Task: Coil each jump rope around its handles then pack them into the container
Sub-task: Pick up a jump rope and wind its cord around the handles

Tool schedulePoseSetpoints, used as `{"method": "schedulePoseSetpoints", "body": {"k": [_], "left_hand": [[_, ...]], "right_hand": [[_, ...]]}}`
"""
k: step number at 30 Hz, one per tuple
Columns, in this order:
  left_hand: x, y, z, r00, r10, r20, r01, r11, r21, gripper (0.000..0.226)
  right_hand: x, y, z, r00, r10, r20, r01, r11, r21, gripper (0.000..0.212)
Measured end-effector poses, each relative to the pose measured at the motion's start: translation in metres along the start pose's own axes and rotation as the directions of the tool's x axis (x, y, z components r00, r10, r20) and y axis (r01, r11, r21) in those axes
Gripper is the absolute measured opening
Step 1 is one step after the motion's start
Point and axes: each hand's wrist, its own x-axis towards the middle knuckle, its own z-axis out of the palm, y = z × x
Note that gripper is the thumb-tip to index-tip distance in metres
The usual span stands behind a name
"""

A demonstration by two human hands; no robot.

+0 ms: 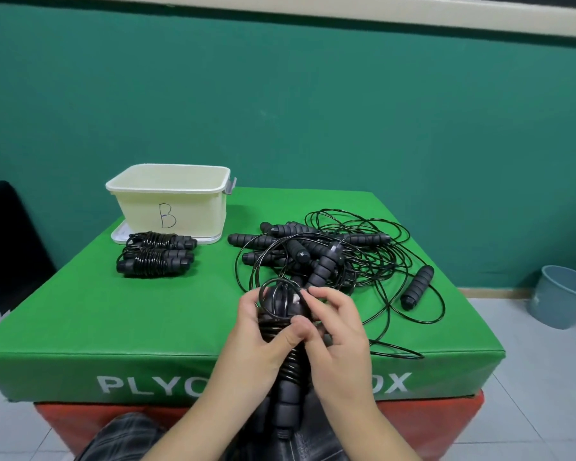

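My left hand point(263, 337) grips the paired handles with the jump rope point(288, 357) at the box's near edge, so the coils stay put; my right hand point(333, 331) pinches the cord's loose end. Container point(170, 202) waits at far-left corner.

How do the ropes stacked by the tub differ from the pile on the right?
The stacked ropes have their cords wound tight round paired handles; the loose pile has cords sprawling in open loops. The stacked ropes lie parallel, just in front of the cream tub; the loose pile's handles point every way. Both are black with ribbed handles, on the green box.
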Motion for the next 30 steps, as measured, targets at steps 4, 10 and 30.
{"method": "schedulePoseSetpoints", "body": {"k": [4,10,30], "left_hand": [[0.005,0.001,0.0,1.0,-0.013,0.022,0.012,0.996,0.084,0.085],[0.012,0.006,0.001,0.997,0.013,0.079,-0.031,0.973,0.23,0.098],[-0.003,0.022,0.015,0.973,0.202,0.111,-0.215,0.623,0.752,0.075]], "right_hand": [[0.001,0.004,-0.003,0.994,-0.102,0.036,0.105,0.99,-0.096,0.042],[0.005,0.015,-0.02,0.973,-0.152,0.175,0.183,0.967,-0.177,0.043],[-0.001,-0.019,-0.026,0.956,0.29,-0.044,-0.284,0.953,0.107,0.038]]}}
